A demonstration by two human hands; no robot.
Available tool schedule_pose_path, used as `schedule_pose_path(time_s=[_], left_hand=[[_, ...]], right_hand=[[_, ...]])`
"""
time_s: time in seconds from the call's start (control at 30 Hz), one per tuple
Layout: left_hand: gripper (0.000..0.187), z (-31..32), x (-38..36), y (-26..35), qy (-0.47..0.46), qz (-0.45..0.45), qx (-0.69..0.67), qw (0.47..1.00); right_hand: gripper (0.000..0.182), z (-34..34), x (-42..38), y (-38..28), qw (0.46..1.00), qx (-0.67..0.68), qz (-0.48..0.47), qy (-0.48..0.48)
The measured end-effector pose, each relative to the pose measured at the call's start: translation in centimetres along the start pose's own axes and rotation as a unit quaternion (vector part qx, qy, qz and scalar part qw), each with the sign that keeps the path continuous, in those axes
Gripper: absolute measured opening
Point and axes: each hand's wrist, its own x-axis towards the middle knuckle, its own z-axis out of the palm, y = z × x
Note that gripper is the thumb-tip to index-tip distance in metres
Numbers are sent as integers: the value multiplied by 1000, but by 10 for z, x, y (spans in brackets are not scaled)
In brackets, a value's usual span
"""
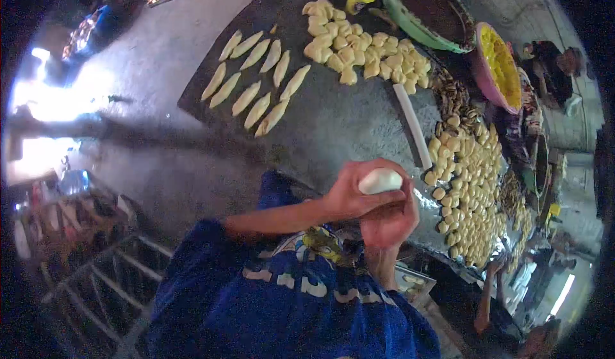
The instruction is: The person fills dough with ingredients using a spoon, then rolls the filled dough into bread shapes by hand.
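Observation:
A smooth, pale lump of dough (pixel 380 181) is cupped between my two hands in front of my chest. My left hand (pixel 349 191) wraps round it from the left, its fingers curled over the top. Against the lower right side is my right hand (pixel 389 228), closed in and touching the left one; part of its grip is hidden. On the dark table (pixel 346 119) beyond my hands lie several long, pointed dough pieces (pixel 255 55) in two rows. A pile of small folded dough pieces (pixel 349 45) sits at the back.
A pale stick (pixel 412 125) lies on the table beside many round dough pieces (pixel 471 192) and brown strips (pixel 455 96). Behind stand a pink bowl with yellow filling (pixel 498 67) and a green-rimmed basin (pixel 416 32). Another person's arms (pixel 490 292) reach in at lower right. A metal rack (pixel 106 282) stands at left.

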Motion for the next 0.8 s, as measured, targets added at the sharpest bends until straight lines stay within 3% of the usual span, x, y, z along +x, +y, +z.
schedule_pose_path(time_s=[0.07, 0.13, 0.17, 0.2, 0.27, 0.3, 0.33, 0.37, 0.4, 0.43, 0.47, 0.53, 0.6, 0.67, 0.7, 0.8], left_hand=[[36, -10, 4, -9, 40, -92, -122, 988], [47, -23, 18, -10, 70, -157, -214, 961], [59, -31, 25, -4, 58, -160, -221, 960], [61, -40, 39, 7, 71, -92, -155, 981], [63, -62, 59, 24, 95, 0, -56, 994], [63, -74, 64, 28, 105, 21, -23, 994], [62, -90, 63, 30, 103, -5, -25, 994], [61, -105, 60, 31, 102, -31, -28, 994], [57, -119, 55, 30, 104, -55, 5, 993], [54, -132, 49, 26, 105, -77, 37, 991], [51, -143, 46, 25, 108, -97, 69, 987], [42, -160, 45, 31, 83, -110, 131, 982], [36, -170, 43, 36, 74, -131, 169, 974], [32, -176, 43, 39, 74, -158, 177, 968], [31, -178, 43, 39, 77, -159, 179, 968], [28, -183, 46, 38, 78, -153, 193, 966]], right_hand=[[42, 25, 21, -1, 993, 107, 23, -49], [58, 11, 47, -3, 964, 219, 111, -99], [62, 15, 64, -5, 948, 253, 147, -124], [66, 21, 83, -9, 929, 286, 183, -149], [69, 50, 143, -36, 964, 200, 125, -125], [67, 107, 172, -54, 989, 104, 9, -108], [60, 119, 224, -72, 985, -39, -105, -134], [53, 120, 275, -88, 909, -322, -240, -111], [48, 121, 325, -104, 746, -560, -359, -15], [48, 133, 356, -113, 580, -748, -323, 4], [48, 146, 384, -125, 375, -888, -265, 25], [55, 94, 486, -131, 369, -911, -184, 21], [78, 103, 476, -115, 411, -903, -121, -32], [79, 110, 468, -101, 450, -888, -98, 4], [76, 114, 474, -107, 438, -897, -63, -4], [81, 108, 482, -116, 464, -875, -139, 25]])
